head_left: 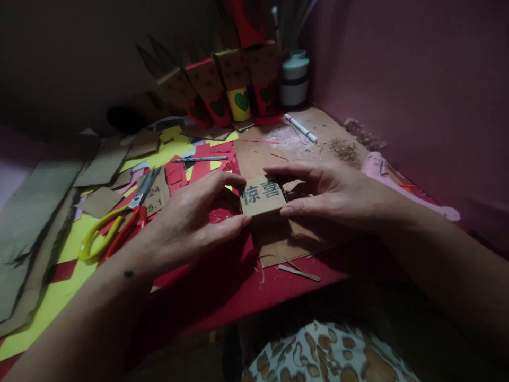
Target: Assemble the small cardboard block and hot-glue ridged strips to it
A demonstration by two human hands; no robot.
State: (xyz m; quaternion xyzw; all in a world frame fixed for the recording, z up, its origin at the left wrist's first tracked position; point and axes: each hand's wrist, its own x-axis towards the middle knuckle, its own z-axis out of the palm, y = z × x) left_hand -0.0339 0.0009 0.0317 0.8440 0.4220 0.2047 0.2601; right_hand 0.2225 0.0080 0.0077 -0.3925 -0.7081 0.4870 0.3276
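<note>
A small brown cardboard piece (262,196) printed with two dark characters sits between both hands, just above a larger sheet of brown cardboard (286,233). My left hand (191,217) pinches its left edge between thumb and fingers. My right hand (330,193) grips its right edge, fingers over the top and thumb below. Scissors (119,223) with yellow and red handles lie to the left of my left hand on coloured paper.
Red and yellow paper scraps (186,159) and cardboard offcuts (99,201) cover the table's left side. Decorated boxes with hearts (238,90) and a white jar (294,79) stand at the back. A white pen (301,128) and a pink tool (382,170) lie on the right, near the wall.
</note>
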